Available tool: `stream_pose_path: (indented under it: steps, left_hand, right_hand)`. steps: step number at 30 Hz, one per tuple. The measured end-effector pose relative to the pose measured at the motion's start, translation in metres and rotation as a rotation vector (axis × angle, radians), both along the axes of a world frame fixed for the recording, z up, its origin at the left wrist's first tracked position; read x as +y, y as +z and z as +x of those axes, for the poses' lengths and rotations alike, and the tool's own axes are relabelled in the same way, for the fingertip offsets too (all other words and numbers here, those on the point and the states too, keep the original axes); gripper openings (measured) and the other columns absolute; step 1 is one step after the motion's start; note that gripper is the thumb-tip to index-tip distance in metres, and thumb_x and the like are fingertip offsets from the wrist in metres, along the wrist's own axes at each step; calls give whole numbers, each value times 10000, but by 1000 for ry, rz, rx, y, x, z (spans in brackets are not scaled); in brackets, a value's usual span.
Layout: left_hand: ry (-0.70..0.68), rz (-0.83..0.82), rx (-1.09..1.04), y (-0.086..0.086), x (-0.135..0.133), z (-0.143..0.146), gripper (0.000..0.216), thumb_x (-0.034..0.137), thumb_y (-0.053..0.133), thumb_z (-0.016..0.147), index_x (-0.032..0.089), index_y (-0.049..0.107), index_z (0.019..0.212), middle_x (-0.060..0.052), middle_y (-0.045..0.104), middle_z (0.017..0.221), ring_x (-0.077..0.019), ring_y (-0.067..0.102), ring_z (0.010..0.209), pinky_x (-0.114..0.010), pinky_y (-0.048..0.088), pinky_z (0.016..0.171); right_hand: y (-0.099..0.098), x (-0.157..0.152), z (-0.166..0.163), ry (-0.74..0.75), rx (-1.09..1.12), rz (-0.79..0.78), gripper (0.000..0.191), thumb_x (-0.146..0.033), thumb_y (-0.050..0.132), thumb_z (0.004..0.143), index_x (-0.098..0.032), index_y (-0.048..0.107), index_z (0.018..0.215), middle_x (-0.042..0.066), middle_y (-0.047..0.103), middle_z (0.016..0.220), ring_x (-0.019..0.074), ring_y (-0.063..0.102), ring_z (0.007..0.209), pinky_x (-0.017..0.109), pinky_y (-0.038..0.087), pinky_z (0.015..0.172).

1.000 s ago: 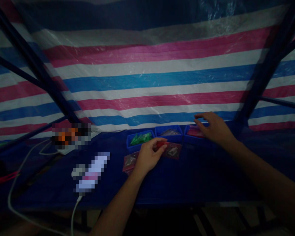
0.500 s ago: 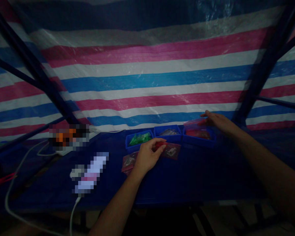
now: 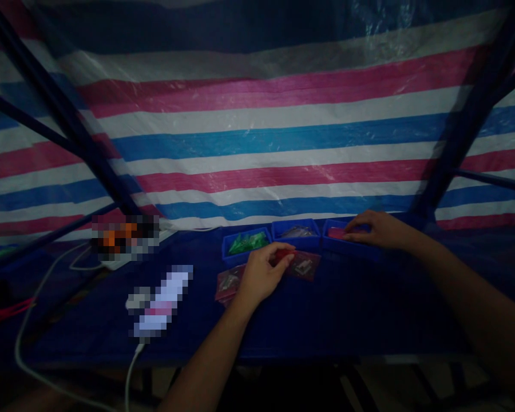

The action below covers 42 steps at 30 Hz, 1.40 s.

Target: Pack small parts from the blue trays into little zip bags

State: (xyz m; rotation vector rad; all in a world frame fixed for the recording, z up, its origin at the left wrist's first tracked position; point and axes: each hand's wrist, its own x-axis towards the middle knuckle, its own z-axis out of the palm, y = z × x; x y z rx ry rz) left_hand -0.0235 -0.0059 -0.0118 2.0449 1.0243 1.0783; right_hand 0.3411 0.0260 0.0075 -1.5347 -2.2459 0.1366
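Note:
My left hand (image 3: 266,272) is closed, thumb and fingers pinching the edge of a small red-tinted zip bag (image 3: 304,265) with small pale metallic parts inside. Under and beside the left wrist lie more red-tinted bags (image 3: 229,280) with similar parts, partly covered by the hand. At the right blue bin (image 3: 352,247), my right hand (image 3: 375,228) reaches over the rim with curled fingers. Its fingertips close on a red plastic bag (image 3: 336,232) in that bin; the hand hides much of the contents.
A blue bin (image 3: 226,255) holds green bags (image 3: 246,242); the middle bin (image 3: 296,237) holds clear bags. To the left lie a blurred-out phone (image 3: 163,303) with a white cable (image 3: 131,372) and a white power strip (image 3: 118,260). Striped sheeting (image 3: 274,177) hangs behind the blue table.
My right hand has come down into the right bin, lowering the red bag that was lifted above it. My left hand keeps its pinch. The view has shifted slightly.

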Motion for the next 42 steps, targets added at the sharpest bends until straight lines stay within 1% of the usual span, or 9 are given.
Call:
stream_pose_path:
  steps: [2, 7, 12, 22, 31, 34, 37, 40, 42]
  left_hand:
    - [7, 13, 17, 1, 0, 0, 223, 336, 663, 942, 253, 751, 1130, -44, 784, 1094, -224, 747, 972, -352, 602, 838]
    - [12, 28, 32, 1, -1, 0, 226, 332, 658, 944, 255, 752, 1135, -50, 782, 1104, -227, 745, 978, -359, 603, 833]
    - [5, 17, 7, -1, 0, 0, 209, 335, 666, 941, 257, 750, 1115, -38, 784, 1075, -216, 746, 948, -356, 602, 827]
    - [4, 14, 40, 2, 0, -1, 221, 352, 659, 947, 266, 749, 1129, -39, 782, 1091, -227, 745, 975, -375, 602, 838]
    - [3, 7, 17, 0, 0, 0, 220, 331, 659, 947, 247, 750, 1129, -41, 783, 1101, -218, 742, 989, -343, 591, 853]
    - [-1, 5, 35, 1, 0, 0, 224, 329, 659, 946, 235, 751, 1128, -45, 784, 1093, -214, 743, 975, -332, 589, 849]
    - [1, 7, 51, 3, 0, 0, 224, 332, 653, 949, 241, 753, 1128, -43, 784, 1091, -214, 743, 963, -340, 590, 850]
    - [3, 5, 48, 3, 1, 0, 228, 333, 658, 946, 248, 748, 1138, -42, 781, 1106, -216, 742, 971, -353, 590, 861]
    - [-4, 4, 41, 2, 1, 0, 223, 332, 659, 946, 249, 746, 1134, -41, 780, 1109, -216, 741, 977, -357, 589, 869]
  right_hand:
    - [0, -1, 2, 3, 12, -44, 390, -629, 657, 862, -315, 816, 1030, 67, 796, 1066, 322, 727, 975, 445, 562, 860]
    - [3, -6, 6, 143, 61, -162, 372, -556, 588, 927, -324, 785, 1140, 43, 784, 1165, 289, 726, 1046, 421, 565, 917]
    - [5, -7, 6, 110, 70, -191, 395, -579, 605, 905, -322, 779, 1148, 42, 792, 1144, 312, 731, 1001, 424, 562, 861]
    - [-5, 6, 4, -11, 1, 92, 379, -442, 488, 978, -245, 726, 1198, 84, 790, 1101, 313, 739, 952, 428, 545, 824]
    - [-7, 9, 9, -58, 43, 172, 377, -434, 482, 992, -226, 708, 1210, 93, 793, 1056, 291, 745, 906, 407, 545, 801]
    - [-3, 6, 9, -109, 115, 235, 366, -417, 506, 980, -223, 710, 1215, 90, 791, 995, 274, 735, 831, 398, 544, 768]
    - [0, 7, 12, -138, 302, 252, 380, -442, 567, 946, -213, 706, 1216, 97, 790, 979, 266, 736, 836, 373, 558, 736]
    - [-3, 13, 20, -136, 556, 119, 397, -458, 588, 921, -202, 705, 1201, 99, 797, 993, 256, 747, 836, 342, 575, 694]
    - [-7, 17, 24, -167, 575, -1, 389, -474, 586, 914, -204, 733, 1152, 86, 803, 959, 249, 742, 783, 338, 570, 660]
